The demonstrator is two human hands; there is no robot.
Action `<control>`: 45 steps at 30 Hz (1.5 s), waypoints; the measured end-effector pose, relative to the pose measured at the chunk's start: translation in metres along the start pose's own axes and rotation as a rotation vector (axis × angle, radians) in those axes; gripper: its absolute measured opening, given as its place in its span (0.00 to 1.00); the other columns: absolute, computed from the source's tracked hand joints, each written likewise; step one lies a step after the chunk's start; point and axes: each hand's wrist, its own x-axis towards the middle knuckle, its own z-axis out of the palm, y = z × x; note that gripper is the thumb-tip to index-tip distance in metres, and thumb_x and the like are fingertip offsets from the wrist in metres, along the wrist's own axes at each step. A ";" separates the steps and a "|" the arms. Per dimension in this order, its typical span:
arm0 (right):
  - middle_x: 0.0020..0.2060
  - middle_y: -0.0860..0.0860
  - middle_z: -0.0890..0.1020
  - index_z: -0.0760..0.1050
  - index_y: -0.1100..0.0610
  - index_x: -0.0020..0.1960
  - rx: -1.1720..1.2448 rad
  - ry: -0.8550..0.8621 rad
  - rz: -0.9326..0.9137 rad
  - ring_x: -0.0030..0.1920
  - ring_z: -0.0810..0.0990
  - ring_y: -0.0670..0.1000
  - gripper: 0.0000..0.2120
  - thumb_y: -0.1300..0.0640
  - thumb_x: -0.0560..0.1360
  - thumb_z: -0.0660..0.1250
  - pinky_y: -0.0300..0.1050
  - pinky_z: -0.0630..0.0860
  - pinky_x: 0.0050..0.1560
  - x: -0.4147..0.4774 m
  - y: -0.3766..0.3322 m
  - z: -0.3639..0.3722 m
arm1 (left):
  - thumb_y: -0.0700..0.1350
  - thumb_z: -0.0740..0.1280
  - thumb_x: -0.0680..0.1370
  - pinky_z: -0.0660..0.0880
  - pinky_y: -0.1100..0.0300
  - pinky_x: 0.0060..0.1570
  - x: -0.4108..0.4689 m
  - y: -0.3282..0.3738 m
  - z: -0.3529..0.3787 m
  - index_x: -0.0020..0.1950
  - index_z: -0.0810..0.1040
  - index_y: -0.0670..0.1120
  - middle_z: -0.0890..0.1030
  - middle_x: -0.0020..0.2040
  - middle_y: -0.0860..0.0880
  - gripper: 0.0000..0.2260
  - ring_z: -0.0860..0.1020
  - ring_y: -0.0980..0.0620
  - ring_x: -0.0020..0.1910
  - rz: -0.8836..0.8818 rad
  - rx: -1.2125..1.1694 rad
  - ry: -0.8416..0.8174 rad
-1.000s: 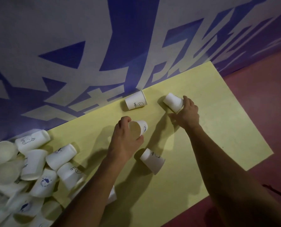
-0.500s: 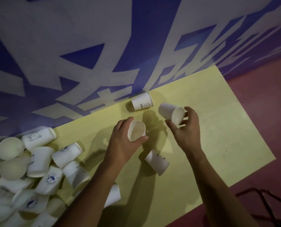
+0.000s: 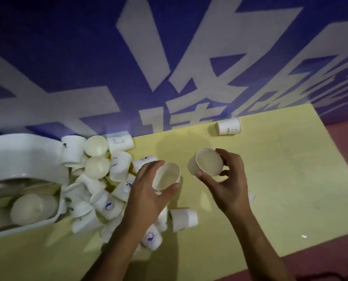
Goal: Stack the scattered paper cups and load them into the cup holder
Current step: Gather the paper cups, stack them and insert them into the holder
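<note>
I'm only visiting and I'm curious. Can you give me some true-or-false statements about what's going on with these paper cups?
1. The left hand and the right hand each hold a paper cup. True: left cup, right cup.
2. The two held cups are nested together. False: they are apart, side by side.
3. A lone cup lies on its side near the wall. True.
4. The table is red. False: it is yellow.
5. The heap of loose cups lies on the person's right. False: it lies on the left.

cup heap (image 3: pixel 100 179) left on table (image 3: pixel 290 179)
</note>
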 end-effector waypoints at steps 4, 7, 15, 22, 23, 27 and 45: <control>0.59 0.41 0.76 0.73 0.49 0.64 0.060 -0.046 0.006 0.61 0.76 0.44 0.30 0.43 0.67 0.79 0.45 0.79 0.51 -0.041 -0.039 0.049 | 0.67 0.71 0.72 0.69 0.68 0.63 -0.033 -0.026 -0.064 0.69 0.75 0.56 0.74 0.67 0.60 0.29 0.73 0.64 0.65 -0.006 -0.041 0.034; 0.59 0.39 0.79 0.73 0.49 0.65 0.078 -0.109 0.033 0.60 0.78 0.41 0.30 0.43 0.67 0.79 0.42 0.78 0.55 -0.071 -0.071 0.089 | 0.63 0.73 0.73 0.64 0.77 0.61 -0.056 -0.050 -0.108 0.69 0.75 0.58 0.73 0.66 0.63 0.26 0.69 0.71 0.65 -0.015 -0.038 0.090; 0.62 0.40 0.80 0.73 0.46 0.67 0.152 -0.239 0.033 0.63 0.78 0.44 0.31 0.47 0.68 0.81 0.43 0.77 0.59 -0.136 -0.131 0.184 | 0.54 0.77 0.72 0.77 0.56 0.61 -0.100 -0.115 -0.210 0.70 0.75 0.53 0.76 0.66 0.56 0.27 0.75 0.55 0.65 -0.057 -0.065 0.219; 0.61 0.40 0.80 0.75 0.45 0.65 0.149 -0.265 0.013 0.64 0.78 0.45 0.30 0.51 0.67 0.83 0.46 0.76 0.61 -0.156 -0.154 0.220 | 0.51 0.80 0.70 0.66 0.77 0.59 -0.108 -0.158 -0.251 0.69 0.75 0.51 0.76 0.64 0.58 0.29 0.72 0.61 0.62 -0.137 -0.013 0.365; 0.60 0.39 0.80 0.75 0.45 0.65 0.142 -0.263 0.009 0.64 0.78 0.45 0.30 0.52 0.67 0.83 0.45 0.76 0.61 -0.158 -0.156 0.223 | 0.52 0.80 0.71 0.64 0.79 0.59 -0.106 -0.162 -0.255 0.69 0.75 0.50 0.76 0.64 0.57 0.29 0.72 0.61 0.62 -0.142 -0.007 0.367; 0.59 0.35 0.80 0.73 0.38 0.62 0.122 -0.253 -0.007 0.62 0.78 0.43 0.29 0.51 0.67 0.82 0.36 0.75 0.57 -0.163 -0.165 0.229 | 0.52 0.80 0.72 0.62 0.76 0.62 -0.094 -0.180 -0.260 0.71 0.75 0.47 0.77 0.68 0.51 0.30 0.74 0.55 0.65 -0.163 0.040 0.345; 0.62 0.39 0.79 0.74 0.47 0.68 0.062 -0.302 -0.099 0.64 0.78 0.46 0.32 0.49 0.68 0.82 0.47 0.78 0.62 -0.170 -0.182 0.266 | 0.55 0.80 0.70 0.72 0.58 0.57 -0.076 -0.215 -0.251 0.79 0.61 0.55 0.76 0.71 0.50 0.43 0.75 0.46 0.68 -0.341 0.097 0.058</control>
